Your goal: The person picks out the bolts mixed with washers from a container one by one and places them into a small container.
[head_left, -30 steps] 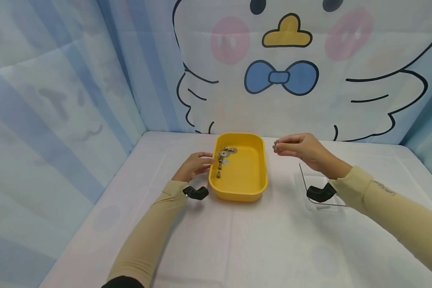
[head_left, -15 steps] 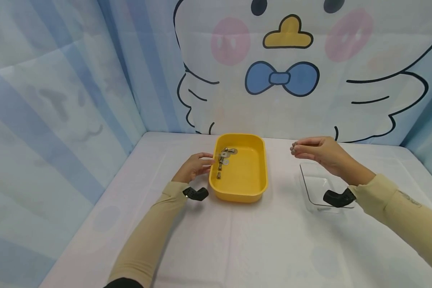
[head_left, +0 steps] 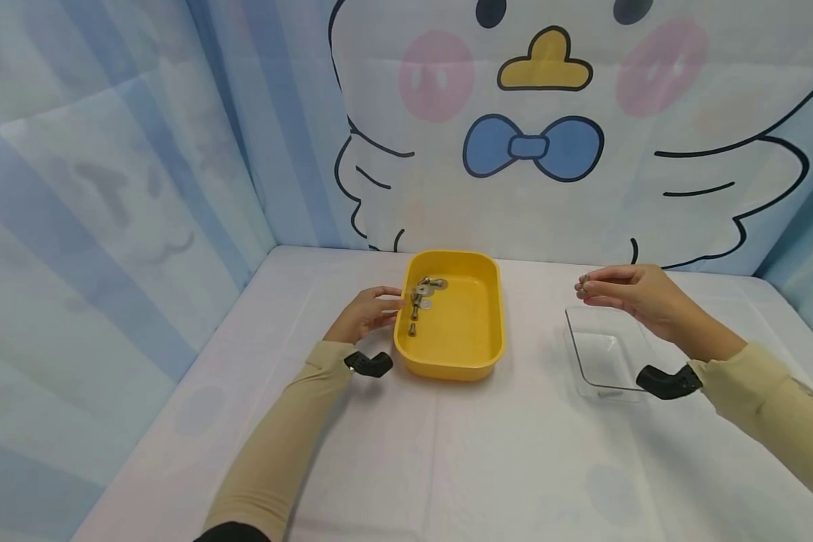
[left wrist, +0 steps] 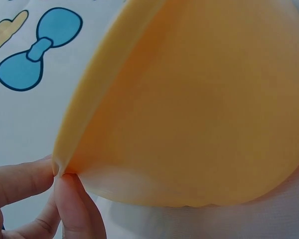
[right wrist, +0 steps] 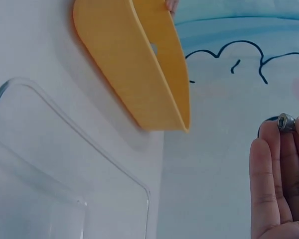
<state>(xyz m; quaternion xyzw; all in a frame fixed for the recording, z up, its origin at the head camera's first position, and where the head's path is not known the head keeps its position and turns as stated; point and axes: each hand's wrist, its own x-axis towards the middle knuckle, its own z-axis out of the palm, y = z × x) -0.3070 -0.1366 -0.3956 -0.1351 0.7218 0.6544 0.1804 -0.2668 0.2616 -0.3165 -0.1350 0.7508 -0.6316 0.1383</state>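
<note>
My left hand (head_left: pixel 368 315) pinches the left rim of a yellow tray (head_left: pixel 470 316) between thumb and fingers (left wrist: pixel 74 204), close up in the left wrist view. Inside the tray, metal bolts (head_left: pixel 414 315) and flat washers (head_left: pixel 425 305) lie along the left side. My right hand (head_left: pixel 640 297) is raised over the far part of a clear plastic box (head_left: pixel 610 350). Its fingertips pinch a small metal bolt (right wrist: pixel 286 122); a hex socket shows in its end in the right wrist view. The rest of the bolt is hidden by the fingers.
A white cloth (head_left: pixel 501 452) covers the table under the tray and box. Behind stands a curtain (head_left: pixel 528 218) with a cartoon print, and another curtain (head_left: pixel 108 263) hangs along the left. Dark wrist mounts (head_left: pixel 667 382) sit under both wrists.
My right hand has moved right, from beside the tray to over the clear box, still pinching the bolt. My left hand and the tray have stayed in place.
</note>
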